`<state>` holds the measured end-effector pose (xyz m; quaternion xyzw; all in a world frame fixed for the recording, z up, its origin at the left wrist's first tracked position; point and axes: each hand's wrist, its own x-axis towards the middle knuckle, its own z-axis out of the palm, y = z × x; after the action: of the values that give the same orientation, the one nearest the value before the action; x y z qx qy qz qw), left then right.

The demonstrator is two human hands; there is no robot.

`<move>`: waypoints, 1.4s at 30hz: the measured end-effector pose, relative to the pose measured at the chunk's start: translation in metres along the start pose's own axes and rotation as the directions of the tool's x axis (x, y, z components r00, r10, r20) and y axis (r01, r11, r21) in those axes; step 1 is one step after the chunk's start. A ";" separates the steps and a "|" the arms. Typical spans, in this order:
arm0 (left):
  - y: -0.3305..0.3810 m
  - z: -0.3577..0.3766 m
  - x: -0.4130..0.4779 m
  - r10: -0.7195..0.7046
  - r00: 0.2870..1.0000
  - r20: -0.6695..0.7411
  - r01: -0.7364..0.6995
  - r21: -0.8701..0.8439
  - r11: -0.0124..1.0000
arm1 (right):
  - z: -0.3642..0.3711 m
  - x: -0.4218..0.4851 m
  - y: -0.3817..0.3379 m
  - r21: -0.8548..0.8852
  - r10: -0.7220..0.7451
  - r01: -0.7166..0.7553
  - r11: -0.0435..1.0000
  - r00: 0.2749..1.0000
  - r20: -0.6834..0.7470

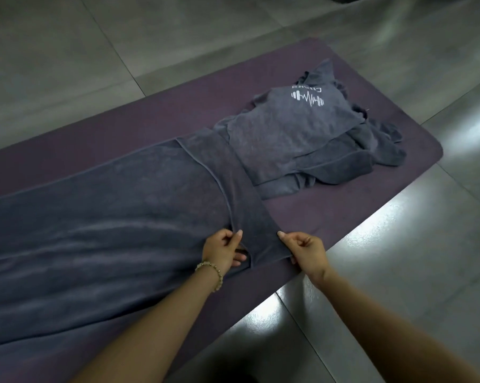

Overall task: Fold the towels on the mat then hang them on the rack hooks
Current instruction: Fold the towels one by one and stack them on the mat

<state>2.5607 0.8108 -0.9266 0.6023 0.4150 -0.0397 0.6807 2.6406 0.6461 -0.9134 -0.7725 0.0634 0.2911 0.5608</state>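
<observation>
The person is working on a long grey towel [109, 217] that is lying stretched along the purple mat [150, 114], running from the mat's left edge towards the middle. The towel's right end is turned back over itself as a narrow flap [233, 183], which crosses the mat from far edge to near edge. Both hands are meeting at the near edge. The left hand [223, 251] (a beaded bracelet [210, 275] on its wrist) is pinching the flap's hem between thumb and curled fingers. Just beside it, the right hand [308, 251] is pinching the flap's outer fold in the same closed way. Gripping both sides like this probably lets the person pull the fold taut and square before doubling it again. More grey towels [302, 139] are sitting in a loose heap near the mat's right edge, likely awaiting their turn. No rack is showing.
</observation>
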 end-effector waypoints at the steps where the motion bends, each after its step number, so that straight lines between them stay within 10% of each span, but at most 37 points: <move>1: -0.003 -0.002 -0.001 -0.012 1.000 0.005 0.012 0.016 1.000 | 0.001 0.003 0.001 -0.032 -0.004 0.004 0.999 1.000 0.000; 4: -0.006 -0.017 -0.004 0.048 0.999 0.003 -0.048 0.105 0.993 | 0.005 0.013 0.001 -0.264 -0.078 0.074 0.962 0.997 -0.006; 8: -0.003 -0.063 -0.016 0.163 0.983 0.083 -0.183 0.410 0.893 | 0.021 0.014 -0.017 -0.719 -0.348 0.341 0.606 0.926 0.146; 14: 0.000 -0.190 -0.050 0.159 0.987 0.024 -0.131 0.694 0.708 | 0.116 -0.008 -0.046 -0.705 -0.334 0.668 0.239 0.738 0.586; 19: -0.056 -0.321 -0.108 0.152 0.945 -0.289 0.100 0.700 0.707 | 0.215 -0.054 -0.050 -0.584 -0.217 0.798 0.144 0.602 0.769; 27: -0.161 -0.456 -0.211 -0.064 0.742 -0.667 0.522 0.515 0.680 | 0.331 -0.135 -0.016 -0.432 -0.045 0.894 0.120 0.440 0.897; 31: -0.182 -0.470 -0.226 -0.019 0.621 -0.784 0.363 0.266 0.893 | 0.374 -0.168 -0.005 -0.391 0.026 0.906 0.162 0.392 0.920; 35: -0.198 -0.490 -0.217 -0.332 0.487 -0.807 0.236 -0.245 0.940 | 0.414 -0.197 0.009 -0.343 0.063 0.913 0.220 0.338 0.939; 42: -0.203 -0.518 -0.211 -0.437 0.626 -0.646 0.073 -0.510 0.857 | 0.456 -0.233 0.040 -0.339 0.055 0.900 0.273 0.337 0.940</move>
<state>2.0426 1.1037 -0.9212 0.3292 0.7364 0.2041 0.5547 2.2597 0.9902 -0.9169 -0.6631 -0.6255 0.3999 0.0958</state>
